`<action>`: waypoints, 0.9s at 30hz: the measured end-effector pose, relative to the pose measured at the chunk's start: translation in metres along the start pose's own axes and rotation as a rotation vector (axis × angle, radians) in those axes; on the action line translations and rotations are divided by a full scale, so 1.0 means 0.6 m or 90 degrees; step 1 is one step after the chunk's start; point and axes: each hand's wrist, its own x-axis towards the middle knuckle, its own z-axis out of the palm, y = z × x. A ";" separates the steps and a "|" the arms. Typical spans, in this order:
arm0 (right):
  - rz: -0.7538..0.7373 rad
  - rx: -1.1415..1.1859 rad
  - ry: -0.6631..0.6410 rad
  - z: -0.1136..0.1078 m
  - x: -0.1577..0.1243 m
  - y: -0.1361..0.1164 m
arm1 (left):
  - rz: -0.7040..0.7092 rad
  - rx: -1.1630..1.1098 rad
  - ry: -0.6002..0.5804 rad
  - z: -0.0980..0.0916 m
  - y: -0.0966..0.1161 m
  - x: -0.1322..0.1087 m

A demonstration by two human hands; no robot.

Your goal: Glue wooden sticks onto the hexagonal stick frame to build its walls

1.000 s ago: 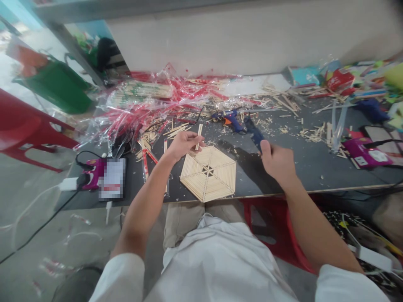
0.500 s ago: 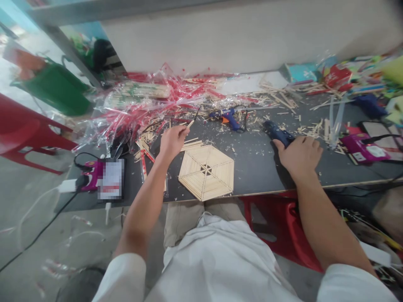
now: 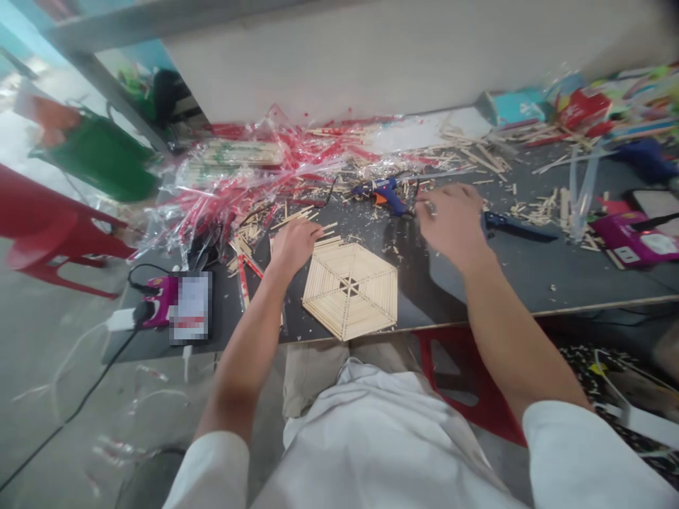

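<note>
Hexagonal craft-stick frame [image 3: 350, 297]: lying on the dark tabletop [image 3: 509, 283]. My left hand [image 3: 293, 246] is resting beside loose craft sticks [image 3: 329, 241], grip unclear; my right hand [image 3: 453, 227] is hovering apart, empty, near a blue glue gun [image 3: 382, 196].

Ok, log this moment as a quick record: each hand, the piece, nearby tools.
left hand: over loose wooden sticks, beside the frame; grip unclear
right hand: above the bench, nothing visibly held
piece: hexagonal wooden stick frame, flat on the dark bench
tools: blue hot glue gun left of the right hand; dark blue tool right of it
</note>
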 end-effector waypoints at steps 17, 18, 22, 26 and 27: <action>-0.259 0.349 -0.144 0.084 0.009 -0.126 | -0.024 -0.028 0.084 0.007 0.025 0.000; -0.241 0.385 -0.151 0.079 0.008 -0.127 | -0.001 -0.064 0.087 0.009 0.028 0.000; -0.105 0.516 -0.150 0.070 0.000 -0.141 | 0.032 -0.218 0.082 0.017 0.044 -0.003; -0.022 0.553 -0.179 0.080 -0.003 -0.149 | 0.001 -0.260 0.065 0.029 0.050 -0.006; -0.020 0.555 -0.184 0.083 -0.002 -0.149 | -0.007 -0.253 0.063 0.031 0.050 -0.006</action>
